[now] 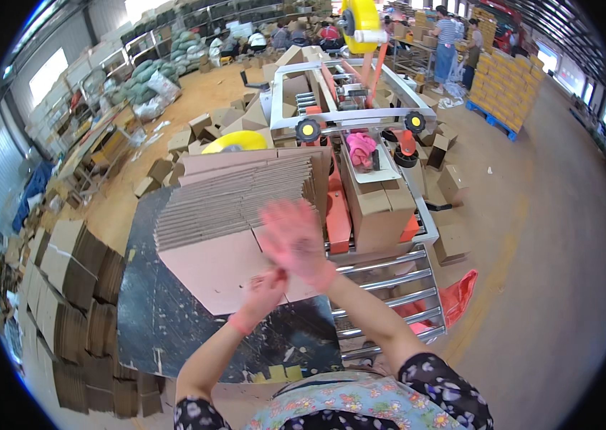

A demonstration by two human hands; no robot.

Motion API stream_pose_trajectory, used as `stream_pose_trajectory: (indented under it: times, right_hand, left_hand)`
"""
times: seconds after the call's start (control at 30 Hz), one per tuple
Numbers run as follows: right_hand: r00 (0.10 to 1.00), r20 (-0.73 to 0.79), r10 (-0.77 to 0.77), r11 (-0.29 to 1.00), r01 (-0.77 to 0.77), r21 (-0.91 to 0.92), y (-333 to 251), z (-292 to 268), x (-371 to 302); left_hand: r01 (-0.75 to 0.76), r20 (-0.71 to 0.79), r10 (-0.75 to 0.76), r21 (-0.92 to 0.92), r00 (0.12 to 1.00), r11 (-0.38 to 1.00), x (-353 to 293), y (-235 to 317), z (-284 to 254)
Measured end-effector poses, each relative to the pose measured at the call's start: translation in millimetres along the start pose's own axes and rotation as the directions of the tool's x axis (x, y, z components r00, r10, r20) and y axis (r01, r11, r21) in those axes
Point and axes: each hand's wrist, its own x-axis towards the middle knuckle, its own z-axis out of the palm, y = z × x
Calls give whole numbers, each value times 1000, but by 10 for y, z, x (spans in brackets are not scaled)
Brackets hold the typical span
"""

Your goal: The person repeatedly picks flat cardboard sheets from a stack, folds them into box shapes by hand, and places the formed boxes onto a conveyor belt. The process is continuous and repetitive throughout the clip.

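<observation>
A stack of flattened cardboard boxes (210, 265) stands on edge on the dark table, its ridged top edges fanned toward the back. My right hand (294, 240), in a pink glove, is spread over the stack's right front part, slightly blurred. Just below it, my left hand (263, 295), also gloved in pink, is closed in front of the foremost box, its fingertips close to the heel of my right hand. Whatever those fingers hold is hidden. Right of the stack, a brown carton (382, 215) sits in the box-sealing machine (353, 118), with a pink cloth (361, 149) in a tray above it.
The black table (174, 330) bears the stack. Metal rollers (389, 287) adjoin it on the right, with a red bag (458, 297) beside them. Bundled flat boxes (73, 287) are piled at left. Loose cartons surround the machine; people and a loaded blue pallet (490, 120) are farther back.
</observation>
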Motion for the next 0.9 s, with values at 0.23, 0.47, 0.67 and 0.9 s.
stream_pose_trajectory:
  times: [0.23, 0.47, 0.67, 0.9]
  right_hand:
    - [903, 177, -392, 903, 340, 264, -600, 55, -287]
    - [812, 192, -551, 576, 205, 791, -591, -1612, -768]
    - [201, 686, -700, 580, -401, 709, -761, -1556, -739]
    - [893, 19, -450, 788, 387, 480, -948, -973, -1409]
  left_hand:
    - [95, 100, -109, 130, 989, 987, -454, -226, -1686]
    - [170, -47, -187, 668, 981, 724, -363, -296, -1742]
    - [-343, 529, 126, 336, 839, 877, -479, 1433, -1292]
    - [-381, 367, 347, 20, 863, 925, -600, 1147, -1808]
